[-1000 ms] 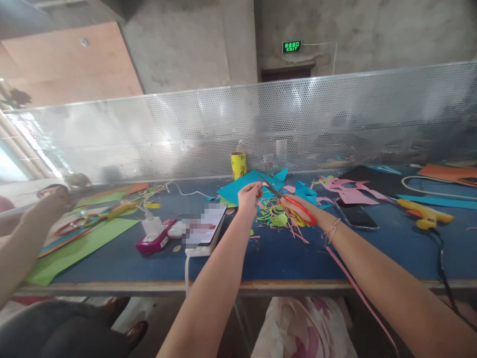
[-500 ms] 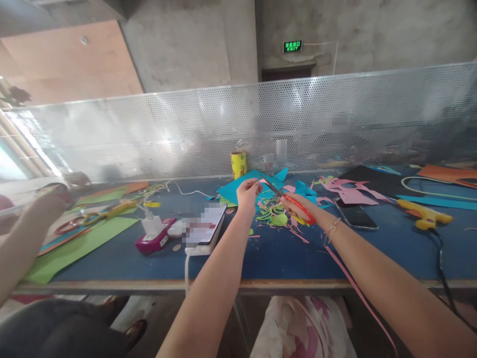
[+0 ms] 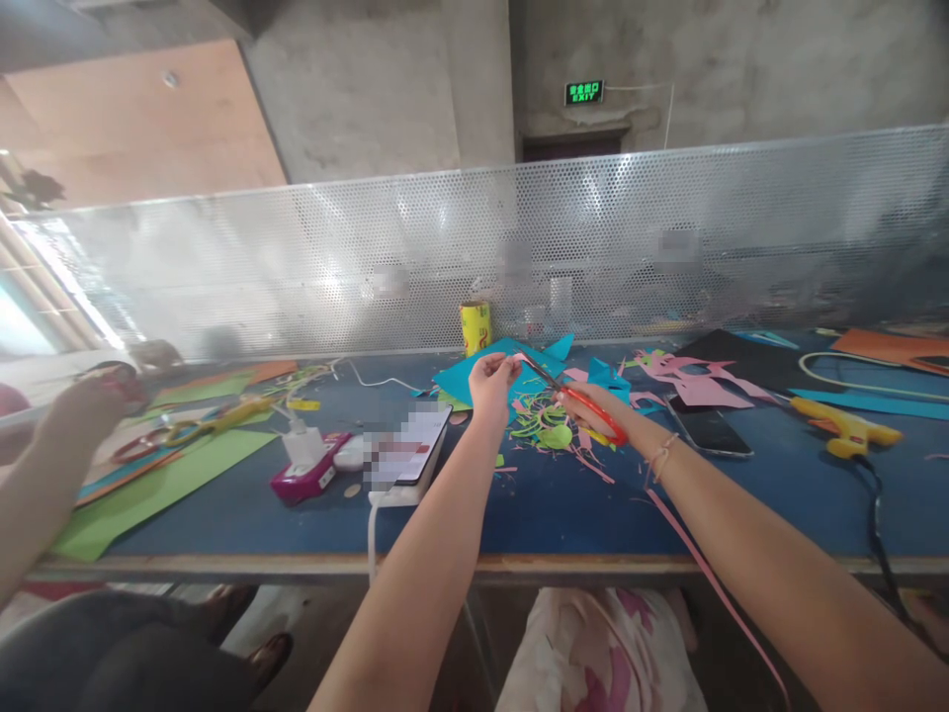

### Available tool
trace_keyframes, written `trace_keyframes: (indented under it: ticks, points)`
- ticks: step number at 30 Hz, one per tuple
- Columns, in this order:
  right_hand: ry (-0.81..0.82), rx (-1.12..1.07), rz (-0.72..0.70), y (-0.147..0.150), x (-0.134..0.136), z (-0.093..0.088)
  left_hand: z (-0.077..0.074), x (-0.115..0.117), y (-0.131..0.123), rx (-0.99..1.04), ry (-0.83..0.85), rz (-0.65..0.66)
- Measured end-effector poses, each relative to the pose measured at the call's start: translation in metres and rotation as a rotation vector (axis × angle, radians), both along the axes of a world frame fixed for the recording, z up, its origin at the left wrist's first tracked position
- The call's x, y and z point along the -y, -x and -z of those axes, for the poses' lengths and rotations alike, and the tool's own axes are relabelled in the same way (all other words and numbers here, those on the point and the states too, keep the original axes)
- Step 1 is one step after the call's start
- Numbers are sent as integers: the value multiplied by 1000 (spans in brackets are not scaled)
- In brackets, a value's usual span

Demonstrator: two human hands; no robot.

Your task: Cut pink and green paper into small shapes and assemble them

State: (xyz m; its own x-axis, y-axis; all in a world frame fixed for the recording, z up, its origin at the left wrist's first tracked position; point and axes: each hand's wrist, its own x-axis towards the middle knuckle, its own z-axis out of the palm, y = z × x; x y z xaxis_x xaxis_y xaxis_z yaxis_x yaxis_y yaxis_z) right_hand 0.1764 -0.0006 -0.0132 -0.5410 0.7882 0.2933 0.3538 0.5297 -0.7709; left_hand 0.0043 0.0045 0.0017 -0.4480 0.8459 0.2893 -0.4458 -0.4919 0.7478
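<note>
My left hand (image 3: pixel 495 384) is closed in a pinch on a small piece of pink paper (image 3: pixel 522 358), mostly hidden by the fingertips. In my right hand (image 3: pixel 580 403) is a pair of scissors (image 3: pixel 609 423) with red and yellow handles. Their blades point up and left and reach the paper beside my left fingers. Under both hands lie blue paper (image 3: pixel 464 381) and a heap of green and pink paper scraps (image 3: pixel 555 435). A long pink strip (image 3: pixel 712 569) hangs down beside my right forearm.
On the right are a dark phone (image 3: pixel 710 427) and a yellow glue gun (image 3: pixel 845 427) with its cord. On the left stand a purple power strip (image 3: pixel 301 485) and a propped phone (image 3: pixel 407 450). Another person's hand (image 3: pixel 93 405) is at far left. A perforated metal screen (image 3: pixel 356 267) runs behind.
The scissors' handles look slightly closer together, while both my hands stay almost in place. The other person's hand at far left has shifted a little.
</note>
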Motion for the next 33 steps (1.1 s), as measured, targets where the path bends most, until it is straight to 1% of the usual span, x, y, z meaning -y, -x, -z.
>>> trace_keyframes:
  ticks: [4,7,11,17,20,23,25,27,30,33]
  points:
    - [25,-10,20,1,2,-2,0,1,1,-29,11,-6]
    - [65,-38,24,1,1,-3,-1,2,2,-85,37,-42]
    - [177,-114,4,2,-2,-3,-2,1,4,-132,45,-98]
    - [329,-157,13,3,-5,-6,-2,-1,7,-181,50,-126]
    - [376,-197,25,4,-5,-7,-1,-1,8,-242,40,-166]
    - [412,-229,59,5,-3,-9,-1,2,8,-386,-3,-260]
    - [401,-223,94,6,0,-11,-2,5,8,-512,-52,-340]
    - [357,-207,104,6,2,-13,-2,7,8,-596,-88,-395]
    - [206,-151,89,5,4,-14,-2,8,8,-638,-108,-431]
    - [47,-97,74,2,4,-13,-2,8,8,-620,-120,-430]
